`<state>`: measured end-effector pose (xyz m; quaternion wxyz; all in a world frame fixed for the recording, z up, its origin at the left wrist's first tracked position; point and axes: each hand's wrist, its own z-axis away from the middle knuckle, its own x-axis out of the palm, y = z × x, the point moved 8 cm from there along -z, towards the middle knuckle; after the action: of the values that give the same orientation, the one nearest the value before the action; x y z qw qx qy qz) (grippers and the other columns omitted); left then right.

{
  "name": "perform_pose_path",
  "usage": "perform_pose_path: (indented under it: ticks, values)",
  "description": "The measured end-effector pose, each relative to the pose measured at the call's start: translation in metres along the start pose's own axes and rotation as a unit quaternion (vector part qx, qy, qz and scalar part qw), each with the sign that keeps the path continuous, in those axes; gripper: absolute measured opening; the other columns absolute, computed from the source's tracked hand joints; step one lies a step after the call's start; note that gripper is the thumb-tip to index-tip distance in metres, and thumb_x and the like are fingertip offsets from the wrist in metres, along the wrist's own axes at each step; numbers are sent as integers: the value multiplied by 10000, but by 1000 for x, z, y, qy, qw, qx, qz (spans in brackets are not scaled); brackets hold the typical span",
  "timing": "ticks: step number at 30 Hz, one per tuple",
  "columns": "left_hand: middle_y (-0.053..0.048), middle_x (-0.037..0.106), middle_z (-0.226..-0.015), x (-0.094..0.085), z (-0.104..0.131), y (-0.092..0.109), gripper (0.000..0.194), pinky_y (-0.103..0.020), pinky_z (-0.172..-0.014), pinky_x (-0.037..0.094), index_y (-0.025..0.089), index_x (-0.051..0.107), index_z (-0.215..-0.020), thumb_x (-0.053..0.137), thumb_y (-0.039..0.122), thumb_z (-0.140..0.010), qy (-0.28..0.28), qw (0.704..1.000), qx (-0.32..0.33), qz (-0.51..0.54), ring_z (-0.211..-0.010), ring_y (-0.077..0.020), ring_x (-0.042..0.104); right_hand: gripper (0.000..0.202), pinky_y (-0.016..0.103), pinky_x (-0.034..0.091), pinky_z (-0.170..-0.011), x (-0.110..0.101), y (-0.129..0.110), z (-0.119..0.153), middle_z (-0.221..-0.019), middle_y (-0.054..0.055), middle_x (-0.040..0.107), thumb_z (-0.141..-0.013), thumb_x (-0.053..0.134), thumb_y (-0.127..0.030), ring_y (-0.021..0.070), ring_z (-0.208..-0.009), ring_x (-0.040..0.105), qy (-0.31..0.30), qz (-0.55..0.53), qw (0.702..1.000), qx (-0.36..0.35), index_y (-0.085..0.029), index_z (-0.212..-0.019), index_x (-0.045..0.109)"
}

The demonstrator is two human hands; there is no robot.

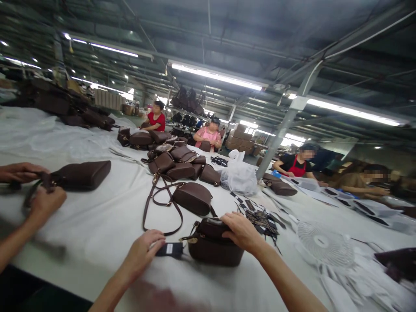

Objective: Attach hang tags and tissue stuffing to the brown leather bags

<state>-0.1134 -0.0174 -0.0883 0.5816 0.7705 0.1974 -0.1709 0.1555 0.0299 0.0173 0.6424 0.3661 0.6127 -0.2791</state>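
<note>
Gripping one black tag (pixel 172 250) (left) and one brown bag (pixel 214 251) (right) are two hands (pixel 147 248) (pixel 241 230).

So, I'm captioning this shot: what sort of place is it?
Probably a bag factory or workshop: many similar brown bags are heaped on a large table, several people are at work nearby, and long strip lights hang beneath a high roof.
</note>
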Motion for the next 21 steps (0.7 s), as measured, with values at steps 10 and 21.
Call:
perform_pose_path:
  ticks: [10, 21]
  values:
    - [-77, 687, -1146, 90, -51, 60, 486, -326, -939, 425, 170, 650, -1175, 417, 495, -898, -150, 976, 5, 157, -1066, -251, 587, 444, 359, 390, -894, -3, -9, 42, -1191, 73, 605, -803, 665, -293, 246, -1062, 559, 68, -66, 994, 49, -254, -1230, 551]
    - [-58, 684, -901, 112, -61, 56, 556, -224, -622, 421, 158, 560, -1164, 779, 272, -666, -172, 843, -172, 479, -725, -140, 619, 243, 346, 339, -835, 7, -29, 66, -1056, 20, 673, -837, 672, -255, 211, -999, 570, 101, -50, 993, 37, -260, -1073, 618]
